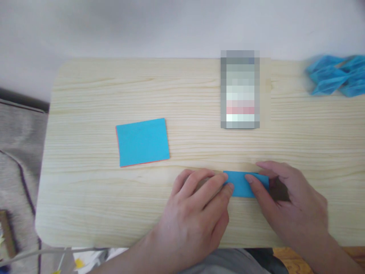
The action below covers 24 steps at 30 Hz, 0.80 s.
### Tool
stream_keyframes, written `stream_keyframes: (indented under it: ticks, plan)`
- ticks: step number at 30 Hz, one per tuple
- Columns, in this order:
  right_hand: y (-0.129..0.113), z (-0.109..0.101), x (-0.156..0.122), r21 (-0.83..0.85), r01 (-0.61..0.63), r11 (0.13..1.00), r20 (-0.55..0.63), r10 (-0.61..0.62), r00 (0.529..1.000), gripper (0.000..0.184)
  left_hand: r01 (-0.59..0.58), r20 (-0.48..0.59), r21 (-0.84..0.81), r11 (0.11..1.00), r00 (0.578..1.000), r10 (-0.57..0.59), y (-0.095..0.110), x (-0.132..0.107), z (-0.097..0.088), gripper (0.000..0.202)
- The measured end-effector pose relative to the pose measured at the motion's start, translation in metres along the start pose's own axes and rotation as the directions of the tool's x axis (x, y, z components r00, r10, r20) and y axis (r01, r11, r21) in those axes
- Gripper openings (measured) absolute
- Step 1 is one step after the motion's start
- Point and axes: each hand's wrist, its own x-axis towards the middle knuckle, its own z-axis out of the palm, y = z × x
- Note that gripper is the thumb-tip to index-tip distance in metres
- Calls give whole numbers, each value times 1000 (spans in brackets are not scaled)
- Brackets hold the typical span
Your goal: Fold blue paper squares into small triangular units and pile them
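Observation:
A small folded strip of blue paper [242,183] lies on the light wooden table [85,198] near its front edge. My left hand [194,209] rests on the table with its fingertips pressing the strip's left end. My right hand [285,201] presses the strip's right end with its index finger and thumb, fingers curled over it. Both hands cover the ends of the paper.
A stack of blue square paper with a red underside [142,142] lies left of centre. A blurred-out rectangular object [240,89] sits at the back. Several folded blue paper shapes [336,76] lie at the far right corner. Fabric and a cable show at left.

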Motion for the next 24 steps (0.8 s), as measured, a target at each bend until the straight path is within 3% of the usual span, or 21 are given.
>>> stream_keyframes:
  ticks: [15, 24]
  plan:
    - [6, 1, -5, 68, 10, 998, -9, -9, 1000, 35, 28, -30, -10, 1000, 999, -28, 2, 3, 0, 27]
    - [13, 2, -4, 91, 121, 989, -8, -120, 993, 26, 99, -110, -15, 995, 989, -100, 1, 15, 1, 14]
